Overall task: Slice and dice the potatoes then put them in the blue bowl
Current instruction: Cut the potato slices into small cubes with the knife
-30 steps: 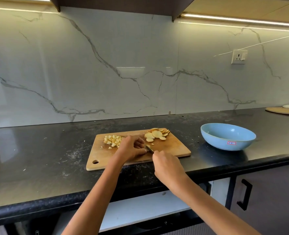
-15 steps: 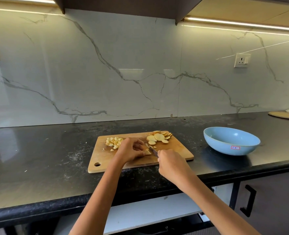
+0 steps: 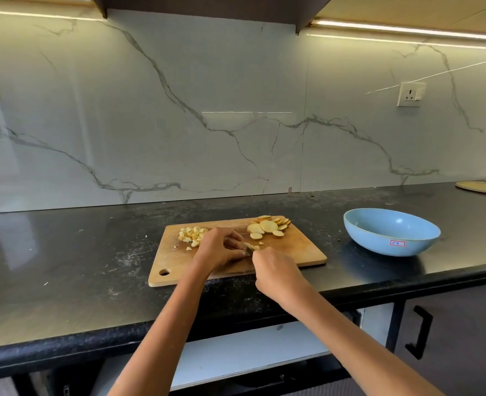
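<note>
A wooden cutting board (image 3: pixel 298 252) lies on the black counter. Diced potato pieces (image 3: pixel 191 234) are heaped at its back left, and round potato slices (image 3: pixel 267 226) lie at its back right. My left hand (image 3: pixel 220 248) has curled fingers that pin a potato slice near the board's middle; most of that slice is hidden. My right hand (image 3: pixel 276 274) grips a knife (image 3: pixel 248 247), whose short blade meets the small pieces beside my left fingers. The blue bowl (image 3: pixel 391 231) stands to the right of the board, with nothing inside it.
A marble backsplash rises behind the counter, with a wall socket (image 3: pixel 410 94) at the upper right. A round wooden board with a white plate (image 3: pixel 483 186) sits at the far right. A cabinet handle (image 3: pixel 420 332) shows below the counter edge.
My right hand and the knife have shifted slightly back toward my left fingers on the board. The view has moved a little; piles and bowl stay put.
</note>
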Available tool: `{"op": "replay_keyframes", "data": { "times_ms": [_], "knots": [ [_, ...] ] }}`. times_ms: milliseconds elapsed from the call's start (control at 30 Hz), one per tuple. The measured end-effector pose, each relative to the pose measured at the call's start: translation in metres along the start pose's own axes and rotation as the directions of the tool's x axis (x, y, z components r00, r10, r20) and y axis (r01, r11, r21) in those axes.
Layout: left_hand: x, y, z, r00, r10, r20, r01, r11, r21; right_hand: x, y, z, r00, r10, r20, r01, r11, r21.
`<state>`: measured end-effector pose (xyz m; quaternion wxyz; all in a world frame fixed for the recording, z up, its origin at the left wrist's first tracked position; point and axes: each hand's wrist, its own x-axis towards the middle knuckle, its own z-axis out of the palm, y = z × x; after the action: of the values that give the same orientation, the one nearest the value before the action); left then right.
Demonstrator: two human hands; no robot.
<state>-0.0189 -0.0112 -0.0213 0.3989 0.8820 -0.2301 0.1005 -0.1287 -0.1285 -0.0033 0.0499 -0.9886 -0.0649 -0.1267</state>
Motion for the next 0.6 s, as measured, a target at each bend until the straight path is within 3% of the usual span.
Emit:
{"op": "replay_keyframes", "data": {
  "times_ms": [233, 367, 600],
  "knots": [
    [0.001, -0.001, -0.001, 1.000, -0.006, 0.011, 0.007, 1.000, -0.012, -0.012, 0.007, 0.006, 0.999, 0.029, -0.038, -0.028, 0.999, 0.023],
    [0.001, -0.002, -0.002, 1.000, -0.018, 0.024, 0.018, 1.000, -0.007, 0.002, 0.020, 0.012, 0.996, 0.092, -0.022, -0.087, 0.984, 0.158],
    [0.006, 0.006, 0.004, 0.981, 0.141, -0.136, -0.139, 0.990, 0.027, 0.001, 0.054, 0.006, 0.991, -0.018, -0.135, 0.038, 0.988, 0.152]
  ]
}}
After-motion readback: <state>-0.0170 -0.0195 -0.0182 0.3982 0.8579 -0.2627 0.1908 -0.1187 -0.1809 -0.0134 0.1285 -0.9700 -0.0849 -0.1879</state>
